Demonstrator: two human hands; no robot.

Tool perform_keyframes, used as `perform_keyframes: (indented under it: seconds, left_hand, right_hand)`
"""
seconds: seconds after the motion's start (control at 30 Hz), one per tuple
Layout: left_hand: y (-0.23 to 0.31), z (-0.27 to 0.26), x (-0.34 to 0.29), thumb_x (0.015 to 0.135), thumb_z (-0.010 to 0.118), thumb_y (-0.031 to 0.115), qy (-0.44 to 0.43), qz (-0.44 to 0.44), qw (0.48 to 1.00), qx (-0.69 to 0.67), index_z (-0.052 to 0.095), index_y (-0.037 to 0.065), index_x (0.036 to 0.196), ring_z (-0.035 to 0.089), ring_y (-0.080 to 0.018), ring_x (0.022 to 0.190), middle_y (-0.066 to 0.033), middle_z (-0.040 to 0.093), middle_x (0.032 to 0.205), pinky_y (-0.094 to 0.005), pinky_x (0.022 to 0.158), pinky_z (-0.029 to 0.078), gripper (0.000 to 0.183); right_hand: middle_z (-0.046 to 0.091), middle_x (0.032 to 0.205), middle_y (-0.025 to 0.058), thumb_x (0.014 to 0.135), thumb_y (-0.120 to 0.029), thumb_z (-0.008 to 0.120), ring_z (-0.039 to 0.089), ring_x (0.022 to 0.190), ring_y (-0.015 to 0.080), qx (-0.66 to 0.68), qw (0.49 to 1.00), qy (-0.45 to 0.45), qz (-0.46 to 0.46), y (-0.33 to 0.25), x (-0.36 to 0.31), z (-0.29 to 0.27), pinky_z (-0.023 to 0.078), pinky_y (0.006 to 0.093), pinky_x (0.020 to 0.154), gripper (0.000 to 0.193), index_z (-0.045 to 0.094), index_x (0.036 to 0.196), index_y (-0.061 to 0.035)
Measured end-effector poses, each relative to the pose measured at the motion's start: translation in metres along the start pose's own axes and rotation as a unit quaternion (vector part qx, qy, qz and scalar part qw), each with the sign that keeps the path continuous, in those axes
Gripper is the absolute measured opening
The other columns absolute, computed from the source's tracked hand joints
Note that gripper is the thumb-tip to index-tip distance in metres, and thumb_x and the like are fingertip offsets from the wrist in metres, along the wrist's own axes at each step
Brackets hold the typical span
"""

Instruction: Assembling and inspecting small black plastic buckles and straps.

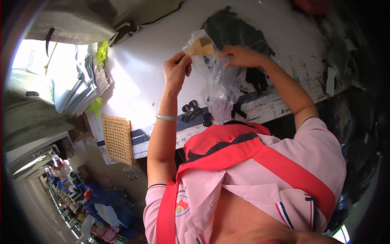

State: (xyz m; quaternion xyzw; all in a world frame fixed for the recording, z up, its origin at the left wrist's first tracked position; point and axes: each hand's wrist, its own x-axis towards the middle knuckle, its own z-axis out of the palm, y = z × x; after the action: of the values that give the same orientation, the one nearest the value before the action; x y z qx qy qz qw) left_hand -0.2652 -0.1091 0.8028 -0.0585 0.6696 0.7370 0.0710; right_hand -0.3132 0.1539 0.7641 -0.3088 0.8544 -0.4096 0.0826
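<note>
A clear plastic bag [221, 83] hangs down over the table in front of me, with a tan piece [202, 46] showing at its upper end. My left hand [178, 69] is closed at the bag's upper left edge, pinching the film. Against the bag's right side lies my right hand [243, 57], its fingers stretched out and apart. Behind the hands is a heap of black strap pieces [237, 30] in clear film. Several black plastic buckles [191, 110] lie on the table below my left hand.
A woven cane panel [118, 139] stands at the table's left edge. Stacked white sheets [77, 83] and grey-green fabric [73, 22] are at the left. More black straps [256, 79] lie near the front edge. Clear plastic [343, 61] crowds the right side.
</note>
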Motion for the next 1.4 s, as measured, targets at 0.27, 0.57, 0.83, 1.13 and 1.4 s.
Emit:
perform_keyframes:
  seconds: [0.27, 0.57, 0.83, 1.13, 1.4]
  left_hand:
    - [0.008, -0.015, 0.008, 0.093, 0.055, 0.011, 0.052, -0.01, 0.999, -0.009, 0.063, -0.004, 0.092, 0.045, -0.008, 0.046, -0.0013, 0.05, 0.058, -0.0223, 0.041, 0.033, 0.017]
    - [0.004, -0.018, 0.003, 0.095, 0.051, 0.012, 0.114, -0.026, 0.989, -0.085, 0.06, -0.003, 0.093, 0.047, -0.0109, 0.048, -0.0041, 0.054, 0.065, -0.0242, 0.045, 0.037, 0.018]
    - [0.0, -0.011, -0.007, 0.096, 0.05, 0.011, 0.086, -0.046, 0.983, -0.157, 0.056, -0.001, 0.096, 0.051, -0.012, 0.058, -0.0057, 0.055, 0.078, -0.0243, 0.046, 0.038, 0.014]
    - [-0.015, -0.02, -0.018, 0.095, 0.053, 0.012, 0.104, -0.094, 0.974, -0.176, 0.057, 0.003, 0.093, 0.05, -0.012, 0.058, -0.0052, 0.055, 0.078, -0.0241, 0.045, 0.038, 0.01]
    - [-0.009, -0.039, -0.001, 0.093, 0.054, 0.01, 0.14, -0.041, 0.972, -0.187, 0.058, 0.002, 0.089, 0.05, -0.0116, 0.06, -0.0048, 0.055, 0.075, -0.0231, 0.046, 0.038, 0.01]
  right_hand:
    - [0.064, 0.093, 0.0022, 0.089, -0.018, 0.063, 0.06, 0.09, 0.0095, 0.104, 0.989, 0.103, 0.027, 0.026, 0.052, -0.075, 0.046, 0.0233, 0.085, 0.021, 0.064, 0.105, -0.0043]
    - [0.062, 0.111, 0.0158, 0.082, -0.007, 0.058, 0.057, 0.107, 0.0319, -0.019, 0.973, -0.23, 0.01, 0.004, -0.068, 0.059, 0.044, 0.0401, 0.093, 0.031, 0.063, 0.113, -0.0072]
    - [0.057, 0.118, 0.0135, 0.085, -0.01, 0.06, 0.054, 0.112, 0.0281, 0.097, 0.947, 0.306, -0.005, 0.026, -0.027, 0.163, 0.043, 0.039, 0.094, 0.041, 0.052, 0.125, -0.0058]
    - [0.06, 0.091, 0.0006, 0.092, -0.024, 0.057, 0.058, 0.079, 0.0088, 0.486, 0.855, 0.156, 0.087, 0.042, 0.086, 0.176, 0.049, 0.0238, 0.068, 0.028, 0.059, 0.115, -0.0085]
    - [0.063, 0.096, 0.0062, 0.093, -0.019, 0.057, 0.058, 0.085, 0.0144, 0.413, 0.899, 0.147, 0.024, 0.081, 0.049, 0.166, 0.048, 0.0296, 0.076, 0.023, 0.062, 0.109, -0.0042]
